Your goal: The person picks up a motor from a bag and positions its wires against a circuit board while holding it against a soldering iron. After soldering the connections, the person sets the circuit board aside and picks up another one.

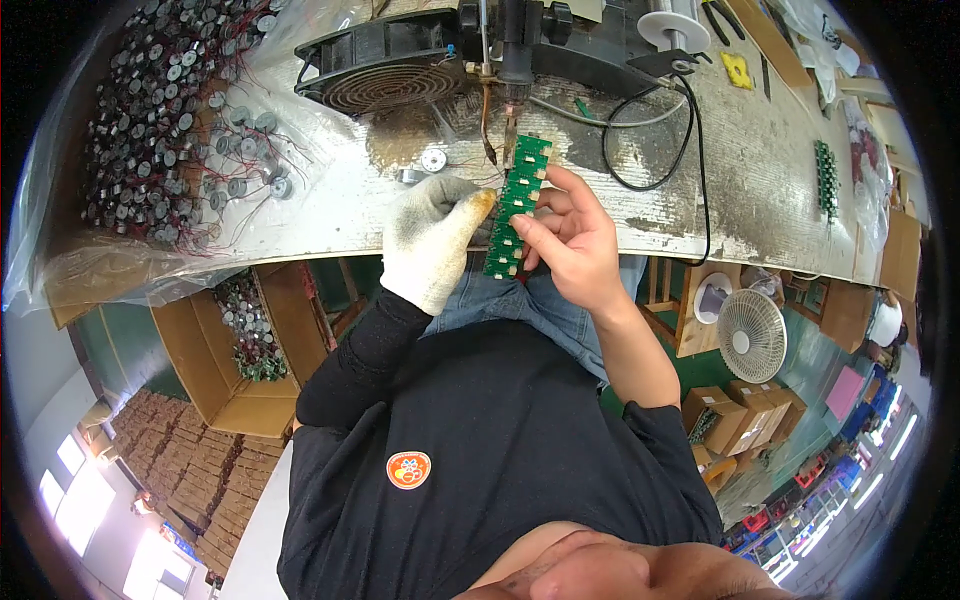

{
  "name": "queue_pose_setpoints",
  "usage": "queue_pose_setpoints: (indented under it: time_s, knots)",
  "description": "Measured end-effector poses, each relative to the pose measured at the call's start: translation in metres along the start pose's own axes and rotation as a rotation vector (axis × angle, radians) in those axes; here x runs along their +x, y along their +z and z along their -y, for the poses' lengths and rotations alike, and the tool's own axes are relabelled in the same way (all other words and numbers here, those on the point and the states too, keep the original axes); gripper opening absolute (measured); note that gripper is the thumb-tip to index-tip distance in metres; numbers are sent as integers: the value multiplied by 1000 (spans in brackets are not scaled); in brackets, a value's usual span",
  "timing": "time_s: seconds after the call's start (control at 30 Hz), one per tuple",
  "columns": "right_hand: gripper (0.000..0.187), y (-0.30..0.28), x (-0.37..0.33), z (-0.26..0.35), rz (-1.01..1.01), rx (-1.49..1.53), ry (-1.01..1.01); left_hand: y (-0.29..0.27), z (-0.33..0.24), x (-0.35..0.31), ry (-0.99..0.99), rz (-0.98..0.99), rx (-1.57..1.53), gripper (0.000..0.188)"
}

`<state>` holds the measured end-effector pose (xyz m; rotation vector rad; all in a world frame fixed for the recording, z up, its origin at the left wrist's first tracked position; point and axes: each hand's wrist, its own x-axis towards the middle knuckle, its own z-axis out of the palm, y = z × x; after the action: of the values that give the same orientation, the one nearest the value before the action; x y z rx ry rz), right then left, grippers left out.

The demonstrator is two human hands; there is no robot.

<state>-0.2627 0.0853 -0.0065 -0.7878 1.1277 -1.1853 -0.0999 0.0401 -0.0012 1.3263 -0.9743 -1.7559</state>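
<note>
My right hand (575, 240) grips a long green circuit board strip (520, 205), thumb on its face and fingers behind its right edge. Small pale components sit along the strip. My left hand (432, 235), in a whitish work glove, is closed with its thumb against the strip's left edge; what its fingers pinch is hidden. Just beyond that glove, small round motors (433, 160) with thin wires lie on the bench. A soldering iron (510, 110) in a stand points down at the strip's far end, beside a thin bent metal tube (488, 135).
Many wired motors (165, 110) are heaped on plastic at the left. A black fan (385, 85) and a solder spool (675, 32) stand at the back. A black cable (690, 150) loops rightward. More green boards (826, 180) lie far right; an open carton (205, 350) stands below left.
</note>
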Motion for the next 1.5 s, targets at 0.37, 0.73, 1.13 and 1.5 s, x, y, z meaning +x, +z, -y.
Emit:
queue_pose_setpoints:
  time_s: [0.37,0.73,1.13,1.5]
  knots:
    - [55,-3,1,1,-53,31,62,-34,-6,-14,299,-243,371,22]
    - [69,-5,6,3,19,63,14,-116,-42,-14,540,-745,1160,36]
    - [68,-4,6,0,18,54,-10,-144,-67,31,658,-457,1515,19]
    - [66,-9,5,0,40,69,-15,-132,-87,25,519,-419,-293,25]
